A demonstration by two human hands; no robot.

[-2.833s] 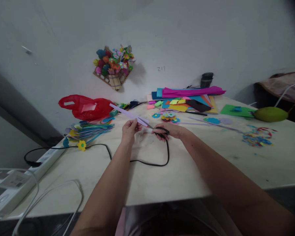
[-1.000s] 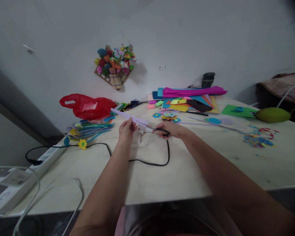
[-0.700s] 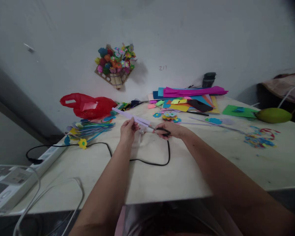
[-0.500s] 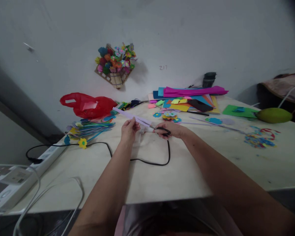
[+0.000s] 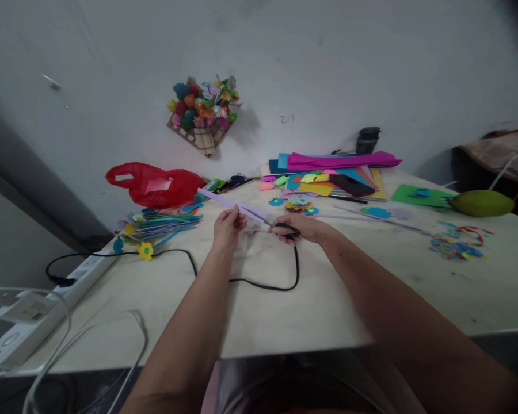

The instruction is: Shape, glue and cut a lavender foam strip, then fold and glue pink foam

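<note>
A pale purple paper strip (image 5: 218, 198) slants over the middle of the table, pinched between the thumb and fingers of my left hand (image 5: 229, 228). My right hand (image 5: 297, 227) is wrapped round the black handles of a pair of scissors (image 5: 288, 230). The blades point left and lie along the near end of the strip, which is split there into two narrow parts. Just under my hands, a small whitish thing rests on the table, too blurred to make out.
A black cable (image 5: 263, 286) loops below my hands. Behind are a red plastic bag (image 5: 157, 187), foam flowers on stems (image 5: 164, 227) and coloured sheets (image 5: 341, 161). Scraps (image 5: 455, 247) and a green fruit (image 5: 482, 203) lie right. A power strip (image 5: 82, 276) is left.
The scissor blades look closer together than before. Both hands have hardly moved.
</note>
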